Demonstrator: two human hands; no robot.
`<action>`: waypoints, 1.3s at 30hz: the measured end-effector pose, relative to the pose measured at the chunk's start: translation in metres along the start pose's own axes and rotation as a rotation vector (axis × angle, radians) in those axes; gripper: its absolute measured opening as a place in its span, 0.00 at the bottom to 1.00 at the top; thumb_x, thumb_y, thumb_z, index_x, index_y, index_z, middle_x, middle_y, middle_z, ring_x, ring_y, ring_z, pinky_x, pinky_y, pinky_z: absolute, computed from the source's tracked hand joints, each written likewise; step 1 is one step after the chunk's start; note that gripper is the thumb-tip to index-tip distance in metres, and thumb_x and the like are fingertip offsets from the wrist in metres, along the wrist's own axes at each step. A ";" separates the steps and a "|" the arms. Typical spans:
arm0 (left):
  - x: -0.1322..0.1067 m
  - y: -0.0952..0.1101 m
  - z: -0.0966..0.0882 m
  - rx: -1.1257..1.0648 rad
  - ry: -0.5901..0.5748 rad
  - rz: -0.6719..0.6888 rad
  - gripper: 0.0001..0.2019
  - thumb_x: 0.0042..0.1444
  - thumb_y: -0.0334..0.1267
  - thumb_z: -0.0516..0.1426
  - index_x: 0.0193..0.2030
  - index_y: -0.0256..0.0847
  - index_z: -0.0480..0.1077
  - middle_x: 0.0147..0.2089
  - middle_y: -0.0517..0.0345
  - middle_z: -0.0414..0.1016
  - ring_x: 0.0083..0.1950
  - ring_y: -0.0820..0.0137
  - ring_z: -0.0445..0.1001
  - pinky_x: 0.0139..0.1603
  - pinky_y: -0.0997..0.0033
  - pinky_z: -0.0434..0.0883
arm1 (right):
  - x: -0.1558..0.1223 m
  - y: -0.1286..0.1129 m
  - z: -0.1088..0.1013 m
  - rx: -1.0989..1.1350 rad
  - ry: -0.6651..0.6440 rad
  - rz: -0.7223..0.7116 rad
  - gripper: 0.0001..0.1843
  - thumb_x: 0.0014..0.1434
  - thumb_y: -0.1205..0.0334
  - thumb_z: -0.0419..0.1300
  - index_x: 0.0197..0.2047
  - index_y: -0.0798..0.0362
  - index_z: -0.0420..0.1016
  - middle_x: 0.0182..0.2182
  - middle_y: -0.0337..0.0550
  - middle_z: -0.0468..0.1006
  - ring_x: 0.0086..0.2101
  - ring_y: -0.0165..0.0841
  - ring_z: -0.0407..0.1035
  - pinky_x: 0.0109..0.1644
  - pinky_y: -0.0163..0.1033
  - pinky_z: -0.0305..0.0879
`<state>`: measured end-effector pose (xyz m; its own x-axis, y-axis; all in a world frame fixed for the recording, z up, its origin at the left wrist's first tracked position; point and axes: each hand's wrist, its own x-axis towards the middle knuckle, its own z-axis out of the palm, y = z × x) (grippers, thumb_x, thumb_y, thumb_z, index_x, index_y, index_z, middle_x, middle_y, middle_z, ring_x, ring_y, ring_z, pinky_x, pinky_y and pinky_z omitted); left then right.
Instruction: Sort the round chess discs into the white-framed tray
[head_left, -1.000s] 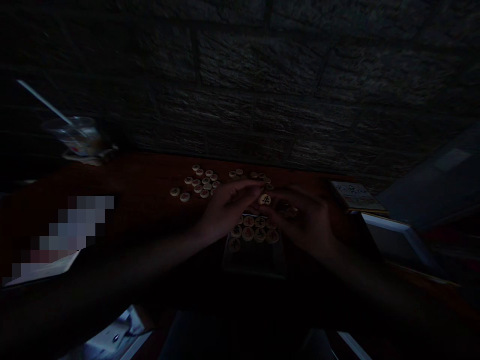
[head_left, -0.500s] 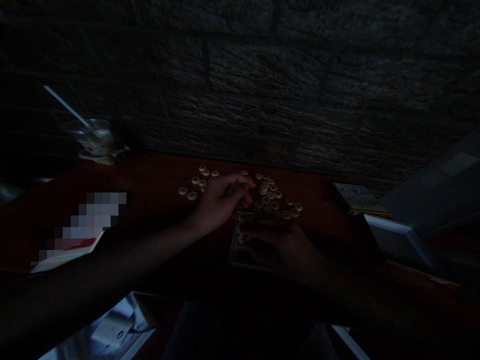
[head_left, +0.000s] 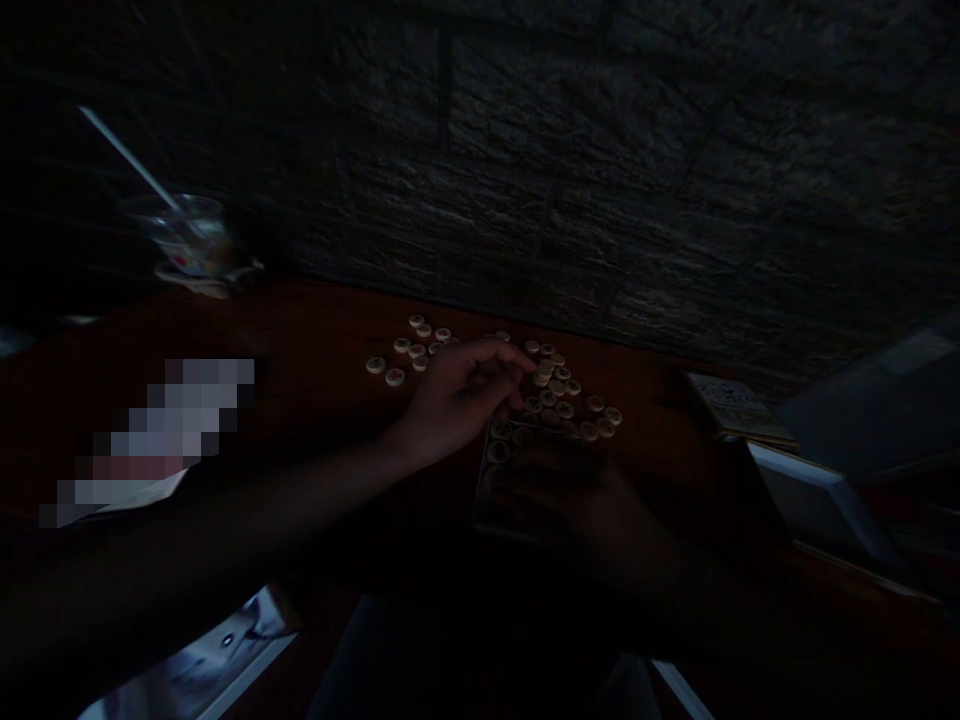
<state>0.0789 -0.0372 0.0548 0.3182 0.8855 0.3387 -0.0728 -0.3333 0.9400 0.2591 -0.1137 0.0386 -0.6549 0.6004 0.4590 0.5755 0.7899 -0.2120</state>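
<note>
Round wooden Chinese chess pieces (head_left: 564, 410) lie in a loose cluster on the dark table, some stacked. A second group of pieces (head_left: 395, 377) is scattered to the left. My left hand (head_left: 469, 395) is between the groups, its fingers curled and thumb drawn in, fingertips at the edge of the right cluster. Whatever is between them is hidden. In front stands a shallow box (head_left: 480, 515) with several pieces along its left and far sides. Over this box lies my right hand (head_left: 577, 490), palm down, in deep shadow; its fingertips are too dark to make out.
A plastic cup with a straw (head_left: 191, 240) stands at the back left. A paper or packet (head_left: 165, 440), partly pixelated, lies on the left. On the right are a printed box (head_left: 731, 405) and an open box or lid (head_left: 814, 500). Behind the table (head_left: 300, 330) rises a stone wall (head_left: 510, 200).
The view has tilted and shifted slightly. My left fingers have moved right to the edge of the cluster and curled more. My right hand has come lower over the box.
</note>
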 end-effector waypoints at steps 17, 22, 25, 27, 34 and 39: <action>0.006 -0.003 -0.007 0.047 0.054 -0.005 0.06 0.62 0.36 0.59 0.40 0.40 0.78 0.25 0.60 0.77 0.22 0.75 0.72 0.23 0.76 0.67 | -0.003 0.007 -0.011 0.058 0.141 -0.010 0.05 0.66 0.61 0.66 0.39 0.51 0.83 0.39 0.44 0.86 0.38 0.35 0.81 0.41 0.37 0.76; 0.016 -0.002 -0.019 0.076 0.173 0.057 0.07 0.62 0.38 0.58 0.38 0.41 0.78 0.24 0.61 0.75 0.21 0.74 0.70 0.22 0.74 0.64 | 0.000 0.027 -0.026 0.030 0.293 0.124 0.05 0.65 0.62 0.65 0.37 0.50 0.83 0.30 0.41 0.85 0.28 0.33 0.79 0.31 0.37 0.71; 0.021 -0.003 -0.028 0.095 0.274 0.110 0.08 0.61 0.39 0.58 0.35 0.42 0.79 0.19 0.65 0.66 0.19 0.75 0.63 0.20 0.74 0.59 | 0.000 0.050 -0.028 0.041 0.385 0.305 0.09 0.65 0.58 0.63 0.35 0.50 0.83 0.28 0.41 0.85 0.26 0.35 0.79 0.28 0.38 0.70; 0.023 -0.004 -0.033 0.098 0.333 0.134 0.09 0.60 0.39 0.57 0.32 0.42 0.77 0.18 0.66 0.59 0.19 0.76 0.57 0.20 0.74 0.54 | -0.001 0.069 -0.028 0.080 0.441 0.412 0.11 0.64 0.56 0.62 0.33 0.50 0.83 0.30 0.43 0.86 0.28 0.38 0.80 0.30 0.40 0.72; 0.023 -0.011 -0.040 0.073 0.362 0.107 0.14 0.59 0.39 0.58 0.22 0.42 0.64 0.18 0.66 0.55 0.19 0.76 0.53 0.19 0.75 0.52 | -0.005 0.115 -0.027 0.108 0.585 0.601 0.15 0.63 0.55 0.61 0.28 0.52 0.81 0.25 0.45 0.83 0.24 0.37 0.75 0.28 0.40 0.67; 0.021 -0.010 -0.037 0.168 0.331 0.093 0.19 0.57 0.38 0.59 0.18 0.41 0.59 0.17 0.66 0.53 0.18 0.77 0.51 0.18 0.76 0.51 | -0.003 0.119 -0.020 0.135 0.515 0.597 0.15 0.63 0.56 0.59 0.30 0.54 0.82 0.27 0.45 0.83 0.27 0.36 0.77 0.33 0.39 0.69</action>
<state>0.0517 -0.0033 0.0540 -0.0070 0.8964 0.4431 0.0777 -0.4413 0.8940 0.3395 -0.0237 0.0288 0.0721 0.8193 0.5688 0.6717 0.3817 -0.6349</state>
